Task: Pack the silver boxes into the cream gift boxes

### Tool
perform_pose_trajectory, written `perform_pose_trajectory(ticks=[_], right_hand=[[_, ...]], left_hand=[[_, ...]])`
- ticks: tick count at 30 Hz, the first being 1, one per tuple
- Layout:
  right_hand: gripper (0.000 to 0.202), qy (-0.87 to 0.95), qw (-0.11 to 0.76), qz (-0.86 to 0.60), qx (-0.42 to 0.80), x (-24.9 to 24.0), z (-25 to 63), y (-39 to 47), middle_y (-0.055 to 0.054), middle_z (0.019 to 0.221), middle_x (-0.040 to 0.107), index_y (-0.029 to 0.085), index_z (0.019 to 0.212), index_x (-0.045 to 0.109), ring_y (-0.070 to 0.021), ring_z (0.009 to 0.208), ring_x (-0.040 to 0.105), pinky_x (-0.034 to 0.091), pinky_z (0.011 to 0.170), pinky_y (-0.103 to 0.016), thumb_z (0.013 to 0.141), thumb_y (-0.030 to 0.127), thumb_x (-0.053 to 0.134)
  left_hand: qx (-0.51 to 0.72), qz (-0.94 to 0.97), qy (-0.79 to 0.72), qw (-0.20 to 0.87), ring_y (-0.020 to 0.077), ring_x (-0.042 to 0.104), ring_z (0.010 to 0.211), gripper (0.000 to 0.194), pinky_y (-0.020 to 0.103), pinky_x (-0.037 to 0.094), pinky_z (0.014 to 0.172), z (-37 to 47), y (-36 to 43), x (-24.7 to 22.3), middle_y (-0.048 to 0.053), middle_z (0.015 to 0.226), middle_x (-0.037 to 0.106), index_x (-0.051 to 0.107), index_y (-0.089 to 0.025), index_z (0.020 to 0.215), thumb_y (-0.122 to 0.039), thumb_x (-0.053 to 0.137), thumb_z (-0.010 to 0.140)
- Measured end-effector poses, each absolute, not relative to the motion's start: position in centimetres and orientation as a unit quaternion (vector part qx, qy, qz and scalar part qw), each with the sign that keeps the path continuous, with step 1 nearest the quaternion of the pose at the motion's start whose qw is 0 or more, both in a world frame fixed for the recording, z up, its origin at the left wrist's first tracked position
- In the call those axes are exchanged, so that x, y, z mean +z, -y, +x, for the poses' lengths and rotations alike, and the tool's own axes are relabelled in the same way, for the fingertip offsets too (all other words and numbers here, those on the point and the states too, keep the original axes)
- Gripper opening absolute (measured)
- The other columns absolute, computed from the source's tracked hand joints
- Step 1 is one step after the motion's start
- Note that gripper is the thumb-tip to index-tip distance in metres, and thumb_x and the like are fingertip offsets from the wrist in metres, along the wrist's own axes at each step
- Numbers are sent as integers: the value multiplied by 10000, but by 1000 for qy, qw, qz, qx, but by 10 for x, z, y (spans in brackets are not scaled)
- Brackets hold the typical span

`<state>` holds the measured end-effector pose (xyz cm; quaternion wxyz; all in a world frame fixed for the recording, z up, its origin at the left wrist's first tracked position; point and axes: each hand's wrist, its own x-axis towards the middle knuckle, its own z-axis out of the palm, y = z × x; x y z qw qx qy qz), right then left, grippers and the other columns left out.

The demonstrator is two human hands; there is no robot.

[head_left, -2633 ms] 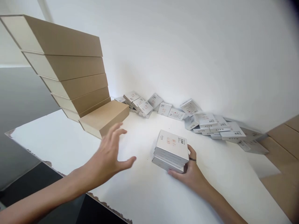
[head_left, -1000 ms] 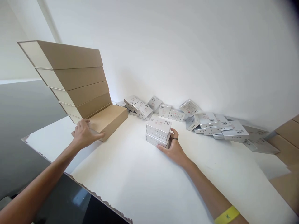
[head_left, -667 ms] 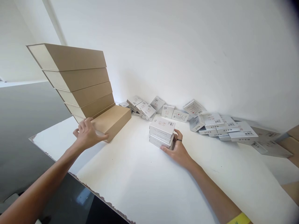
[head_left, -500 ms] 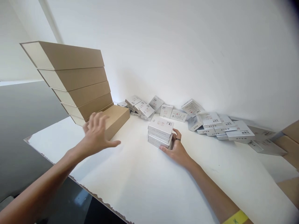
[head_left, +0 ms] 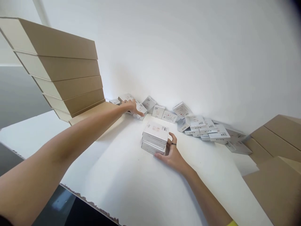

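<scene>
A short stack of three small silver-white printed boxes point(head_left: 155, 131) stands on the white table. My right hand point(head_left: 172, 153), a ring on one finger, grips the stack's right side with the thumb at its near lower corner. Over at the back left, my left hand point(head_left: 131, 106) reaches onto a heap of similar small boxes point(head_left: 140, 108) by the wall. Its thumb points right, apart from the fingers, which lie over the boxes and partly hide them. I see no box lifted in that hand.
Large tan cartons point(head_left: 63, 69) rise in a leaning stack at the left, one hidden partly behind my left forearm. More small boxes point(head_left: 197, 122) lie along the wall. Brown cartons point(head_left: 275, 172) stand at the right. The table's chipped edge point(head_left: 94, 205) runs along the lower left.
My left hand has moved from beside the tan cartons, forward and right to the small boxes at the wall. My right hand stays on its stack. The view has shifted slightly rightward.
</scene>
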<state>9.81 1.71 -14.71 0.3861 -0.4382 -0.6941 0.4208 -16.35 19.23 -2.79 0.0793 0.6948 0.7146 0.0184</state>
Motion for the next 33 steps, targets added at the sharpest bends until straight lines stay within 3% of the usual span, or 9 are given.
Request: perform_pose_trajectory(ticks=[5, 8, 10, 13, 16, 20, 27, 33], right_hand=[[1230, 686, 372, -470, 411, -142, 109, -10, -114, 1452, 337, 321, 1493, -80, -317, 1367, 336, 241, 1168, -565, 709, 473, 855], [1203, 677, 361, -494, 409, -137, 114, -5, -104, 1459, 303, 349, 1472, 3, -280, 1364, 342, 269, 1165, -533, 661, 532, 873], [1150, 672, 356, -506, 407, -131, 117, 2, -99, 1461, 292, 366, 1455, 39, -263, 1358, 349, 288, 1157, -533, 670, 568, 853], [1089, 672, 349, -514, 403, -121, 119, 18, -90, 1458, 306, 387, 1447, 50, -259, 1353, 357, 295, 1148, -558, 701, 597, 814], [1060, 677, 340, -523, 392, -111, 118, 38, -74, 1457, 325, 424, 1440, 57, -268, 1357, 351, 258, 1147, -614, 712, 580, 811], [1027, 684, 333, -527, 378, -102, 117, 66, -45, 1466, 327, 482, 1433, 54, -270, 1351, 364, 253, 1134, -649, 733, 541, 804], [934, 685, 339, -528, 371, -102, 125, 92, -65, 1490, 307, 485, 1437, 47, -296, 1331, 396, 319, 1088, -670, 800, 564, 725], [786, 685, 334, -524, 381, -107, 126, 93, -76, 1487, 308, 489, 1428, 68, -309, 1297, 435, 362, 1043, -693, 872, 607, 613]], left_hand=[[-8, 669, -740, 73, 490, 140, 1471, 1475, 595, 149, 1154, -160, -204, -39, 274, 1610, 178, 81, -145, 1576, -726, 818, 439], [-3, 657, -752, 53, 500, 191, 1450, 1393, 607, 194, 1128, -158, -206, -42, 287, 1587, 233, 145, -143, 1562, -737, 801, 487], [5, 648, -761, 37, 464, 268, 1424, 1197, 601, 224, 1121, -155, -207, -43, 271, 1549, 317, 229, -130, 1534, -732, 733, 631], [11, 640, -768, 25, 366, 388, 1369, 766, 596, 251, 1130, -147, -210, -40, 175, 1493, 418, 365, -171, 1475, -600, 586, 880], [15, 628, -777, 25, 327, 460, 1312, 557, 591, 327, 1102, -137, -215, -38, 131, 1448, 466, 457, -193, 1410, -468, 579, 940], [40, 609, -792, 21, 327, 466, 1306, 500, 584, 381, 1074, -130, -217, -38, 128, 1446, 464, 494, -188, 1372, -397, 614, 935], [95, 604, -788, 75, 317, 507, 1260, 525, 534, 488, 990, -131, -211, -33, 132, 1468, 429, 453, -203, 1407, -361, 622, 936], [79, 634, -756, 146, 247, 624, 1082, 398, 441, 552, 889, -138, -213, -32, 107, 1268, 589, 555, -171, 1284, -363, 623, 942]])
